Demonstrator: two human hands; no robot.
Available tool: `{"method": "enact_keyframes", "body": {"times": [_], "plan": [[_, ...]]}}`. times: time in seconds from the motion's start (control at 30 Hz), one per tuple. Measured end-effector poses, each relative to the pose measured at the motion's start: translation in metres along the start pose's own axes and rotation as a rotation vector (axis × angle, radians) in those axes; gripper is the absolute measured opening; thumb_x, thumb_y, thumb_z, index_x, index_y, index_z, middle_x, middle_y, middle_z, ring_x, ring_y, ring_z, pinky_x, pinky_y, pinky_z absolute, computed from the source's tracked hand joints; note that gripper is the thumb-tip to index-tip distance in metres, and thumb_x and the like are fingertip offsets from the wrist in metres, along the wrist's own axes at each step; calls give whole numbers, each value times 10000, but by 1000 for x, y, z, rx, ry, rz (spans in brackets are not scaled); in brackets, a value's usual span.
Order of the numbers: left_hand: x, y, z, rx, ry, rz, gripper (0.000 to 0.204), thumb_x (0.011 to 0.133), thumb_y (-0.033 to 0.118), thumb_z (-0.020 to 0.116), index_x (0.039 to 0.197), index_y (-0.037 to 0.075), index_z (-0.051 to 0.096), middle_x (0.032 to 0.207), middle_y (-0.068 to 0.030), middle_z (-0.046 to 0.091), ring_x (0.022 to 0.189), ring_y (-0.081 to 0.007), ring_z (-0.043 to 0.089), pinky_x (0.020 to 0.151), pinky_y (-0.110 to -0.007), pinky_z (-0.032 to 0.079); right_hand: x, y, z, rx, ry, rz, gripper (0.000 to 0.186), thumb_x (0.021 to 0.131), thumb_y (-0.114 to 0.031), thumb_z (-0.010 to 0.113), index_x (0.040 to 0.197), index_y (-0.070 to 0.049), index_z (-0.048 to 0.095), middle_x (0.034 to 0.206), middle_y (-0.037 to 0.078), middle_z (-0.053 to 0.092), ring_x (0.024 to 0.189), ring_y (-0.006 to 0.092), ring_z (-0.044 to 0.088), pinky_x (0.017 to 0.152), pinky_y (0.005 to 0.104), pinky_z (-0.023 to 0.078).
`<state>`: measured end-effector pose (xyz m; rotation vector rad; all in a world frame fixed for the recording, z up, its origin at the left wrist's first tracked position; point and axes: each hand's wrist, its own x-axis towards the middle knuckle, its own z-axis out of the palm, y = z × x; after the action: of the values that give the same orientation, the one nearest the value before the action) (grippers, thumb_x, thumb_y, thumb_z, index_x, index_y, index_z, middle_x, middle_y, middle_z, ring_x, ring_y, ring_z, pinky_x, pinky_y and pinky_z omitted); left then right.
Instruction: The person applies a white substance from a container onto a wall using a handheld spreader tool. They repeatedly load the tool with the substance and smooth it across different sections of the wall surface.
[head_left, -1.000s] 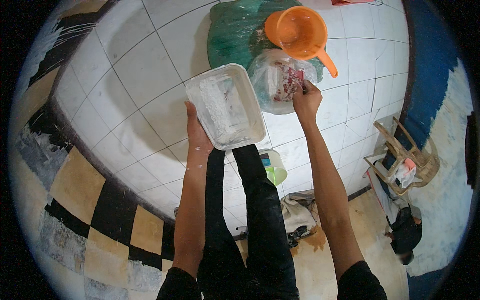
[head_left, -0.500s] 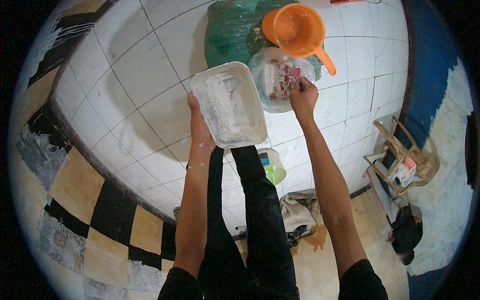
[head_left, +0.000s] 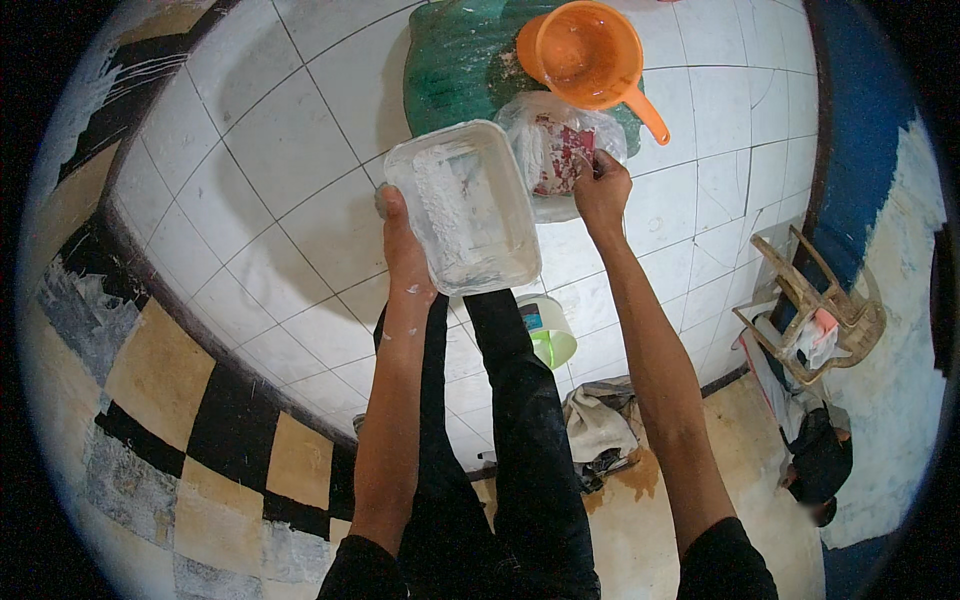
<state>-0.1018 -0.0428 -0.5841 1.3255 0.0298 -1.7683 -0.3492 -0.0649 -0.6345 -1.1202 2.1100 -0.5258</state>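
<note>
My left hand [head_left: 402, 240] grips the long left side of a white plastic tub [head_left: 464, 215], smeared with white powder and paste. My right hand [head_left: 600, 180] pinches a red flat piece [head_left: 578, 145] inside or on a clear plastic bag [head_left: 530, 125] dusted with white material; exactly where the fingertips end is hard to see. The bag rests on a green sack [head_left: 450, 70], just below an orange dipper [head_left: 580, 55] with a long handle.
Below the tub stands a pale bucket [head_left: 550, 335] on white tiles [head_left: 260, 190], beside my legs. Crumpled grey cloth [head_left: 600, 430] lies farther down. At right are a worn plastic chair [head_left: 820, 310] and another person in dark clothing [head_left: 820, 450] near a blue-and-white wall [head_left: 885, 250].
The tub and my left hand have shifted slightly right and upward. My right hand has edged upward and left on the bag. The other person's posture has shifted slightly.
</note>
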Motion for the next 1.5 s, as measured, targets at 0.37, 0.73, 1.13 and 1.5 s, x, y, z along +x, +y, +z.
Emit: {"method": "enact_keyframes", "body": {"times": [0.37, 0.73, 1.13, 1.5], "plan": [[1, 11, 8, -126, 86, -62, 773, 945, 635, 336, 1444, 47, 285, 1399, -186, 406, 1265, -337, 438, 1055, -459, 394, 7, 19, -2, 25, 15, -20, 174, 811, -63, 602, 938, 29, 676, 785, 211, 664, 695, 299, 654, 657, 383, 499], [13, 12, -17, -91, 54, 13, 813, 925, 663, 354, 1448, 45, 279, 1412, -170, 400, 1284, -324, 419, 1073, -449, 373, -13, -3, -46, 551, -12, 320, 141, 900, -99, 626, 929, 35, 662, 710, 1, 557, 576, 66, 437, 509, 230, 366], [11, 4, 23, -132, -125, 2, 809, 922, 651, 377, 1429, 24, 309, 1388, -162, 454, 1265, -289, 470, 1067, -404, 386, -111, -152, -110, 352, -60, 38, 110, 907, -13, 588, 967, 64, 639, 863, 50, 641, 766, 89, 597, 687, 244, 524], [-8, 10, 43, -118, -129, 15, 779, 938, 644, 354, 1405, 21, 347, 1365, -154, 467, 1248, -270, 472, 1053, -397, 385, -117, -183, -57, -72, 31, -365, 137, 807, 19, 650, 943, 11, 641, 829, 162, 650, 645, 265, 657, 543, 322, 509]]}}
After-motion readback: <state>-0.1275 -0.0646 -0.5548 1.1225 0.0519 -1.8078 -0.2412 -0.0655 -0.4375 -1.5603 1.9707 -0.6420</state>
